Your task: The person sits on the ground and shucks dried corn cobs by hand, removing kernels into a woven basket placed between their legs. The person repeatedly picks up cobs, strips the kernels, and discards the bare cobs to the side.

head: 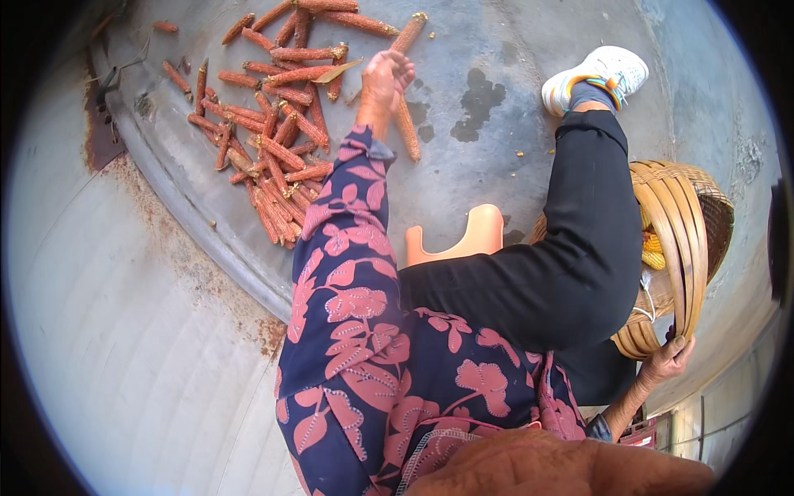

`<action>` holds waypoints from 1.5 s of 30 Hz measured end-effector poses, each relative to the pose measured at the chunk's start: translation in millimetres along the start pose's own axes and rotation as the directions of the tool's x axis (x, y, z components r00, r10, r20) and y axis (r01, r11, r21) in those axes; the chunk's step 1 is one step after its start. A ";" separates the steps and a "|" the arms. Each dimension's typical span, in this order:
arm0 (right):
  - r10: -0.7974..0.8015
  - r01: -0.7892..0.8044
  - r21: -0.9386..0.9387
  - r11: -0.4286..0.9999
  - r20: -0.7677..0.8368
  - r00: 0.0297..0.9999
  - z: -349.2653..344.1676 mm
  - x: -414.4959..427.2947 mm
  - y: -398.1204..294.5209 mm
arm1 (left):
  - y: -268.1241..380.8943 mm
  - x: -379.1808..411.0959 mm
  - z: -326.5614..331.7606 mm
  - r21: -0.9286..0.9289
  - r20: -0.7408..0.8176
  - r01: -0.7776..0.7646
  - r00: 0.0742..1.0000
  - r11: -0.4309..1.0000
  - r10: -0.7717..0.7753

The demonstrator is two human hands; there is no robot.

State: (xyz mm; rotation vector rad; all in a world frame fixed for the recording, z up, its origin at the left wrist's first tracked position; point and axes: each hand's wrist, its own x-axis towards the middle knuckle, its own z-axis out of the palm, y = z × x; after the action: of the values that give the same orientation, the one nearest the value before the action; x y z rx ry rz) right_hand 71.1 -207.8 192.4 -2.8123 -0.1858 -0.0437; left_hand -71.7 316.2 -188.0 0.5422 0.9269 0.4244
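Observation:
My left hand [388,80], its fingers curled, is over the concrete floor at the right side of a heap of stripped reddish corn cobs [279,142]. One cob [410,32] shows beyond the fingers and a paler cob [407,130] shows below the hand. The hand hides the near ends of both, so I cannot tell whether it grips either. At the far right my right hand [670,359] grips the broad handle of a woven bamboo basket [716,204]. Yellow ears of corn [652,251] lie inside the basket, partly hidden behind the handle and my knee.
A peach plastic stool [459,245] shows beside my bent leg [577,235]. My white shoe [598,77] rests on the floor. Dark wet patches [477,102] and a few loose kernels [520,154] mark the concrete. A rust-stained raised edge [192,242] curves along the left.

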 end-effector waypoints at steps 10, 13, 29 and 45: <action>-0.083 0.083 -0.015 0.996 0.014 0.996 2.5 7.0 -1.8 | -64.9 7.3 7.8 0.187 -0.191 0.102 0.979 0.977 -0.066; -0.062 0.063 -0.042 0.997 0.008 0.998 3.2 2.0 -0.6 | -67.0 31.3 36.2 0.226 -0.309 -0.001 0.948 0.974 0.072; -0.034 0.034 -0.013 0.999 0.001 0.999 7.9 2.7 -10.0 | -92.0 117.9 9.6 0.877 -0.263 -0.015 0.821 0.479 0.507; -0.078 0.078 -0.054 0.995 0.013 0.997 6.8 7.6 -7.1 | -65.0 95.7 36.3 0.979 -0.130 0.027 0.842 0.200 0.523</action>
State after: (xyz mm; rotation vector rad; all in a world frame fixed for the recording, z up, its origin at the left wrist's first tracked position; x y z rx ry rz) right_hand 77.8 -198.1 188.5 -2.8590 -0.3013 -0.0526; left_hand 17.1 309.5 -270.2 1.9051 1.5489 0.2078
